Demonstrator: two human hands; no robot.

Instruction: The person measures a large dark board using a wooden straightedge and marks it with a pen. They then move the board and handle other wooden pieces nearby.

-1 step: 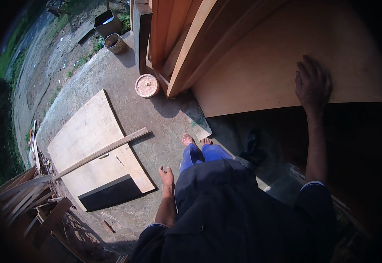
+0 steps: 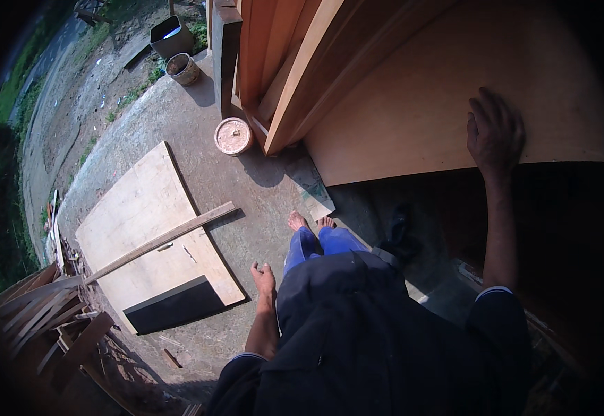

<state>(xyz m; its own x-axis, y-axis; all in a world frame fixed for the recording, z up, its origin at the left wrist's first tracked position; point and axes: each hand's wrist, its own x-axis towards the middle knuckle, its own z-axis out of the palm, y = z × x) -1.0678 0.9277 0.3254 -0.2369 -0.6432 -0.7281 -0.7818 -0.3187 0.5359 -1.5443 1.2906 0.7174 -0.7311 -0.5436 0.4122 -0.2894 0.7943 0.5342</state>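
Observation:
On the right, my right hand [image 2: 497, 135] rests on the broad, light-brown wooden panel [image 2: 413, 118], close to its near edge. Its fingers are stretched out over the surface and grip nothing. My left hand [image 2: 264, 279] hangs beside my left leg over the concrete, thumb and fingers apart and nothing held. Nearest to it lies a pale plywood sheet [image 2: 142, 201] with a wooden strip [image 2: 163, 239] laid across it. A dark rectangular piece [image 2: 175, 305] lies on the sheet's near end.
Upright reddish-brown boards [image 2: 274, 41] stand beside the panel. A round lidded bucket [image 2: 233, 136] is at their foot; another bucket [image 2: 182, 69] and a dark square bin [image 2: 171, 37] stand farther off. Scrap wood [image 2: 45, 312] is piled at the left. Deep shadow lies under the panel.

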